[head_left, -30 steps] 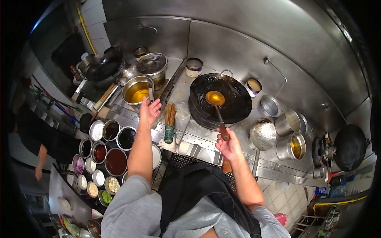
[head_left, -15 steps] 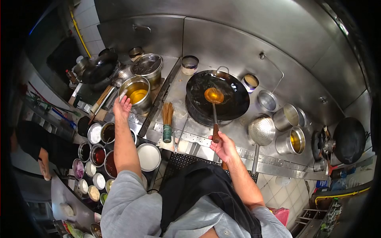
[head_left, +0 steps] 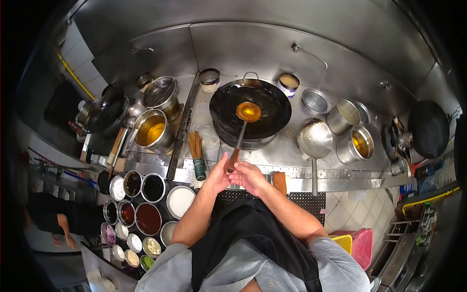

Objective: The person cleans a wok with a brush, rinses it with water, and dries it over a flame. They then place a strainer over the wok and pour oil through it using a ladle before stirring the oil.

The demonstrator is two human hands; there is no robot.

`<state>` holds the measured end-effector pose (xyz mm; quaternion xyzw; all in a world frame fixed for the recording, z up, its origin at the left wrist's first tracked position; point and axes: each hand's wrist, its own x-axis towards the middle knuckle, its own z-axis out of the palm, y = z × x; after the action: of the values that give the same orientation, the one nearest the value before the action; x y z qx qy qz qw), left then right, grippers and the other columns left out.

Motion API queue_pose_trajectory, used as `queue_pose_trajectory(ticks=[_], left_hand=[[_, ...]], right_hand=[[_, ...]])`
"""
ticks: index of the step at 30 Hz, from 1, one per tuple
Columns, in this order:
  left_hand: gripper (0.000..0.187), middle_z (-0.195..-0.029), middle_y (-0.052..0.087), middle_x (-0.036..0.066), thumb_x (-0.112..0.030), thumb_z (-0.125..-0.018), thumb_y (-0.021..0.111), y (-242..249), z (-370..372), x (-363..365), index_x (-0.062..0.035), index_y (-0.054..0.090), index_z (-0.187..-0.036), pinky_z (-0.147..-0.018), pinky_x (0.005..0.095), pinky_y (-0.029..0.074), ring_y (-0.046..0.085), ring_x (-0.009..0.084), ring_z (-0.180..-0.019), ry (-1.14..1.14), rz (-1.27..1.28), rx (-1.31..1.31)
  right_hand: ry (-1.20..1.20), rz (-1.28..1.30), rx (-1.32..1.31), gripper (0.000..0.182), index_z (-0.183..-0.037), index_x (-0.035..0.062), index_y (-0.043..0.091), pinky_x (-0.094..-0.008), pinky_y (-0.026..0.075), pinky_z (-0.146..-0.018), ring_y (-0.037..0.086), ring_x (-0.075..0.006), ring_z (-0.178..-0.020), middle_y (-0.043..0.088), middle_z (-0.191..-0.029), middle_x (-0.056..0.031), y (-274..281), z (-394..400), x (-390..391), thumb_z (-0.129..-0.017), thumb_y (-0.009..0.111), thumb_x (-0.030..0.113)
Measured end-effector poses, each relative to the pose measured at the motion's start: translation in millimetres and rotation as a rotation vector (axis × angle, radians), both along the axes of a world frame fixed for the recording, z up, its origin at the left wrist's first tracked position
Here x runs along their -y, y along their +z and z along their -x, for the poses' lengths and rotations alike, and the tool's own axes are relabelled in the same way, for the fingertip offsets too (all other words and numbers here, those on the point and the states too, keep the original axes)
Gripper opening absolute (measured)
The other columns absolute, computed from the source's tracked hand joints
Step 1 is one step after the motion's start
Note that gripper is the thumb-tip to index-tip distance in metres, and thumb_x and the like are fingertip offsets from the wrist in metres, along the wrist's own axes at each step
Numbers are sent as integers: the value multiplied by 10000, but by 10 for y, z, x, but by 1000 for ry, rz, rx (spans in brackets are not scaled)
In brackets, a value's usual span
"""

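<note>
My right hand has its thumb and fingers closed around the wooden handle end of a ladle. Against the left side of that handle is my left hand, its fingers stretched out and partly overlapped by the right hand. The ladle's bowl, full of golden liquid, is over the black wok, which has dark, shiny liquid inside. A bamboo brush with a green binding lies left of my hands. Further left is a metal pot of yellow liquid.
Bowls of sauces and ingredients fill the lower left. A perforated skimmer and metal pots are on the right. Two cans flank the wok's back. A person in black stands at far left, hands apart from mine.
My left hand has moved from the pot of yellow liquid to the ladle's handle. My right hand has closed round the handle end. The camera view has shifted, and the other person's arm has moved.
</note>
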<state>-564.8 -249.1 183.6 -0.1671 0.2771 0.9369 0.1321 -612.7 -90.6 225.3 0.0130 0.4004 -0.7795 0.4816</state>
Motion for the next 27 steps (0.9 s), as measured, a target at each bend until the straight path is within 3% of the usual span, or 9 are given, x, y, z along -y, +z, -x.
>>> queue_pose_trajectory(ticks=[3, 7, 12, 18, 20, 21, 22, 23, 27], left_hand=[[484, -1130, 644, 140, -371, -942, 529, 339, 135, -82, 2, 546, -1249, -787, 370, 543, 651, 230, -938, -31, 31, 62], [357, -820, 618, 41, -208, -893, 595, 100, 302, 66, -18, 560, -1194, -549, 279, 441, 545, 140, -618, -79, -183, 132], [213, -710, 565, -15, -163, -850, 646, 197, 301, 20, -129, 586, -1052, -479, 273, 373, 476, 109, -532, -54, 338, 233], [112, -722, 567, 9, -108, -858, 599, 130, 139, 3, -75, 547, -952, -404, 303, 462, 531, 119, -496, 3, 720, 203], [89, -723, 556, 19, -96, -859, 576, 283, 51, -145, -64, 535, -931, -371, 294, 451, 525, 121, -490, 24, 773, 198], [89, -723, 556, 19, -96, -859, 576, 360, -1, -221, -64, 535, -931, -371, 294, 451, 525, 121, -490, 28, 777, 203], [85, -715, 551, 17, -96, -862, 572, 432, -60, -296, -65, 533, -930, -366, 294, 449, 522, 120, -485, 30, 796, 195], [81, -707, 546, 15, -96, -864, 568, 501, -124, -363, -66, 530, -929, -362, 293, 448, 519, 120, -480, 34, 816, 188], [71, -673, 525, 1, -105, -871, 561, 829, -334, -657, -67, 516, -911, -358, 289, 445, 501, 103, -460, 80, 740, 237]], right_hand=[[125, -89, -125, 185, -1033, 69, 607, -244, 515, -719, 643, -115, -816, 688, -967, -61, -24, -76, -153, -965, 574, 239], [285, -110, -368, 253, -1114, 55, 627, -228, 496, -739, 617, -86, -827, 677, -995, -31, -53, -114, -611, -968, 570, 255], [-2, -390, -418, 255, -1089, 47, 644, -245, 510, -738, 631, -97, -826, 686, -992, -50, -506, -42, -1657, -974, 555, 257], [58, -1357, -891, 323, -912, 17, 682, -400, 533, -733, 681, -302, -755, 693, -843, -188, -2211, -647, -3526, -882, 549, 310], [386, -1424, -536, 301, -951, 58, 719, -453, 488, -910, 642, -368, -996, 675, -1041, -213, -3070, -1076, -4290, -822, 589, 297], [557, -1364, -611, 259, -910, 36, 725, -464, 510, -865, 670, -326, -963, 689, -1028, -203, -3842, -1472, -4827, -818, 612, 249], [792, -1266, -297, 195, -880, 22, 729, -436, 540, -778, 694, -275, -866, 709, -936, -182, -3595, -1662, -4951, -793, 658, 181], [686, -1244, -1062, 172, -881, 5, 726, -398, 552, -659, 694, -239, -742, 708, -822, -161, -4016, -2223, -5446, -760, 700, 124], [813, -1165, -432, 166, -889, 12, 723, -396, 545, -615, 685, -234, -706, 705, -805, -146, -3652, -2388, -5572, -776, 682, 126]])
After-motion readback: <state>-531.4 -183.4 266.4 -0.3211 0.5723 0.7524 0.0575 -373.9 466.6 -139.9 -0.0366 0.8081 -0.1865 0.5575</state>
